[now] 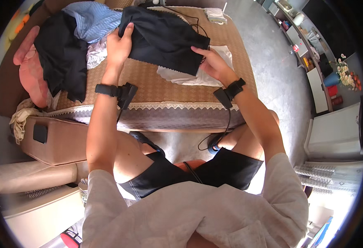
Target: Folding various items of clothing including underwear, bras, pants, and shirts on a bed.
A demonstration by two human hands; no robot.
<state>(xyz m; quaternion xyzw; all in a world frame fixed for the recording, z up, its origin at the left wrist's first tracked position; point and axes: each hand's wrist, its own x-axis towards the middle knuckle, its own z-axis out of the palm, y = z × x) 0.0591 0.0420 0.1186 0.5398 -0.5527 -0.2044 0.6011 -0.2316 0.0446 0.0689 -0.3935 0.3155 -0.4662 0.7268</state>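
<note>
A black cloth garment with scalloped edges (162,40) is stretched between my two hands above the sofa seat. My left hand (120,43) grips its left end, thumb on top. At its right end, the thumb and fingers of my right hand (211,62) pinch the edge. Beneath the garment, partly hidden, lies a white cloth (181,77) on the woven seat cover (144,90). To the left are a black garment (65,55), a light blue ribbed garment (93,20) and a white lace piece (97,55). A small folded white cloth (215,15) lies at the far right of the seat.
A pink plush toy (32,74) rests against the brown backrest at the left. A dark phone (40,134) lies on the brown armrest (63,142). Dark cables run across the seat's far side. Beyond the grey floor (271,62) stands a low cabinet (316,90) with flowers (345,73).
</note>
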